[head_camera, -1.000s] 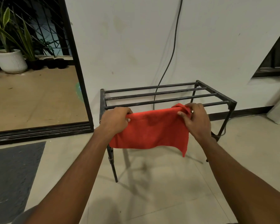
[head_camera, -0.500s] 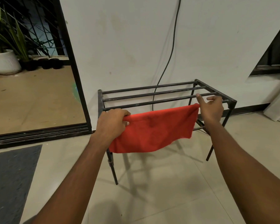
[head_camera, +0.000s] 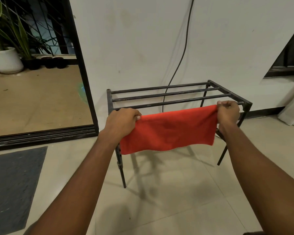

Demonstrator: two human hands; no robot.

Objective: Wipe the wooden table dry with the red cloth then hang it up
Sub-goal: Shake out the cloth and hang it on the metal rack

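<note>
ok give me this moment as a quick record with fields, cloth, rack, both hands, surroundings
cloth: red cloth, spread wide, hanging down the front of the rack
rack: black metal rack, bars across the top, standing on the tiled floor by the white wall
left hand: left hand grips the cloth's top left corner
right hand: right hand pinches the top right corner
surroundings: grey mat at left, potted plant beyond the doorway, cable down the wall
task stage: hanging up, hands not yet off
</note>
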